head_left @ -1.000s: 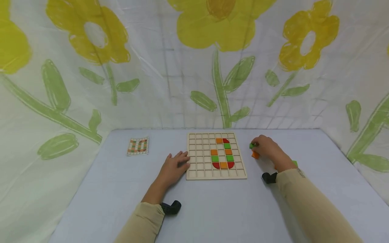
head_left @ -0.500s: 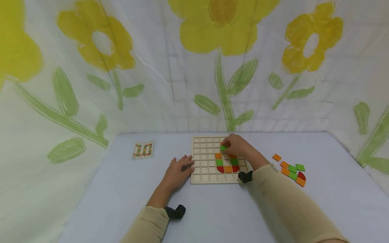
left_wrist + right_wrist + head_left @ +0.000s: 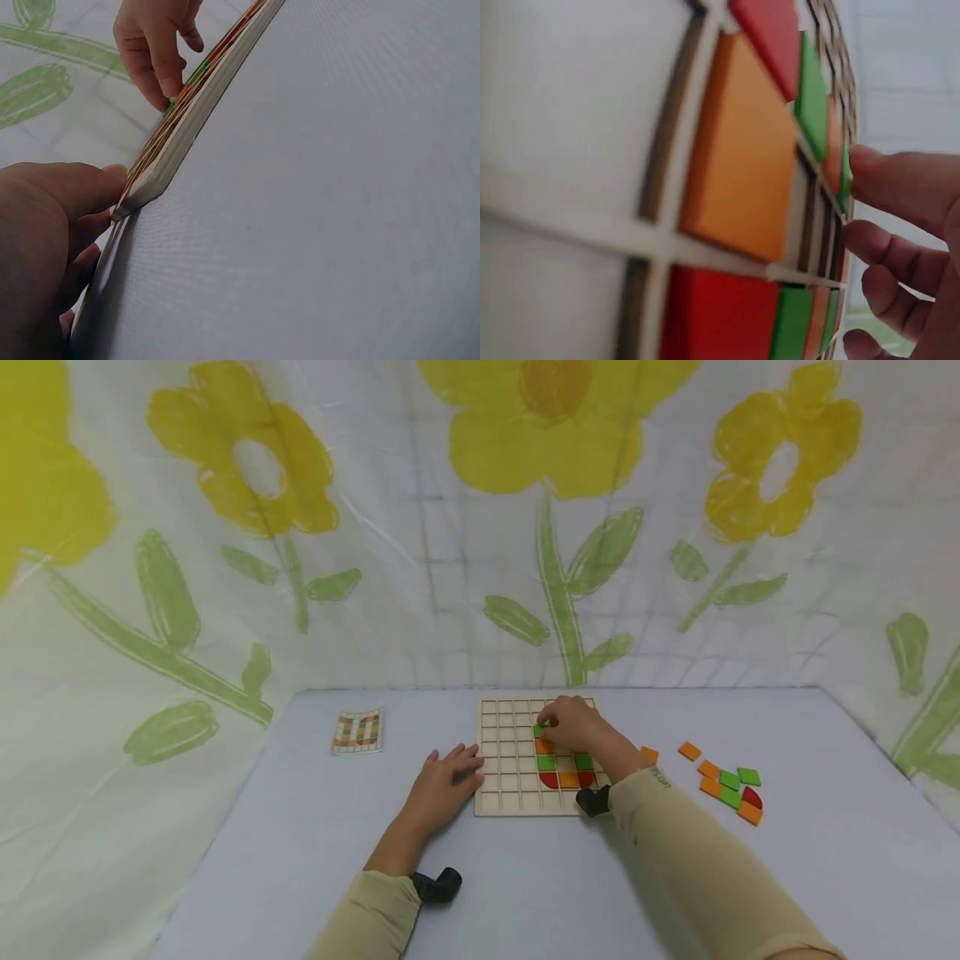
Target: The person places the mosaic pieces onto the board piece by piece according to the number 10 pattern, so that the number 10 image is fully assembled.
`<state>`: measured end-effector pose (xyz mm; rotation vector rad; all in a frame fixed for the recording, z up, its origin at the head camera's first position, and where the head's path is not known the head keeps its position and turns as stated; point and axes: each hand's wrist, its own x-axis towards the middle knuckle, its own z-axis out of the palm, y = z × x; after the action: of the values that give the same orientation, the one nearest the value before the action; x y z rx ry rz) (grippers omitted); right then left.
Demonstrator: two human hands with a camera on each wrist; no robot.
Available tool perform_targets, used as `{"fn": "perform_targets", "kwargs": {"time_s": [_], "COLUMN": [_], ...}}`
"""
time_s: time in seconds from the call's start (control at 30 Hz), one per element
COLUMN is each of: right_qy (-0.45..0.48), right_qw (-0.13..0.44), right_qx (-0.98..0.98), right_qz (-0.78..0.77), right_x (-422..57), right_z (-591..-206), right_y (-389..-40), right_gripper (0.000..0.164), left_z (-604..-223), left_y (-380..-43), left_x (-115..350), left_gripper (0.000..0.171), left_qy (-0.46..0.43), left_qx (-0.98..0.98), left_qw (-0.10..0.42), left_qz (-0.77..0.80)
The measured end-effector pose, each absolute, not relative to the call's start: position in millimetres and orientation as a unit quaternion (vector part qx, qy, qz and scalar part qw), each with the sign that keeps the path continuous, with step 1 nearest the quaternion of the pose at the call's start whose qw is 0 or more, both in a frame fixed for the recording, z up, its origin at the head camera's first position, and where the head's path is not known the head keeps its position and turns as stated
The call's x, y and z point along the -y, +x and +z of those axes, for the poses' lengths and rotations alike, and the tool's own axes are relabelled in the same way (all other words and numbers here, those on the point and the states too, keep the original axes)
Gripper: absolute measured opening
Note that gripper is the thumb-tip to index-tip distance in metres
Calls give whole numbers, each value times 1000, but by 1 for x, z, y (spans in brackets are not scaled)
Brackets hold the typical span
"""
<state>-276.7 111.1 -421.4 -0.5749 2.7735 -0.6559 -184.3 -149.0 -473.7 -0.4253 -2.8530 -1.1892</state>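
Tiles [image 3: 730, 797] — nine loose, one pinched by right hand [image 3: 576, 724]; left hand [image 3: 442, 787], spread, touches board [image 3: 510, 765].

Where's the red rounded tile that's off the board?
In the head view, the red rounded tile lies on the white table, right of the pale wooden grid board, with a green square tile at its left and an orange square tile in front.
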Motion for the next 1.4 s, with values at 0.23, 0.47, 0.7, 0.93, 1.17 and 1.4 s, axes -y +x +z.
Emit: {"fn": "perform_targets", "kwargs": {"time_s": [0.23, 0.47, 0.7, 0.93, 1.17, 1.4], "right_qy": [-173, -142, -122, -111, -71, -33], "right_qw": [114, 107, 110, 115, 134, 156], "right_qx": [-955, -957, -963, -965, -969, -967], "right_qz": [-214, -230, -214, -206, -194, -200], "right_x": [-126, -187, -267, -317, -338, -344], "right_z": [-422, -409, -392, -391, -403, -414], "right_y": [-271, -257, -221, -204, -197, -191], "right_gripper": [26, 33, 37, 35, 27, 29], "left_z": [-476, -470, -459, -451, -448, -450], "left_y": [-183, -188, -190, -185, -184, -186], "left_x": [147, 147, 161, 184, 190, 183], "left_gripper": [34, 34, 36, 40, 40, 39], "left_qy": [-129, -124, -128, -117, -113, -123], "left_qx": [918, 919, 917, 924, 924, 921], "left_qw": [2, -4, -10, -6, -5, -5], "left_qz": [-376, -374, -377, -363, -366, -370]}}
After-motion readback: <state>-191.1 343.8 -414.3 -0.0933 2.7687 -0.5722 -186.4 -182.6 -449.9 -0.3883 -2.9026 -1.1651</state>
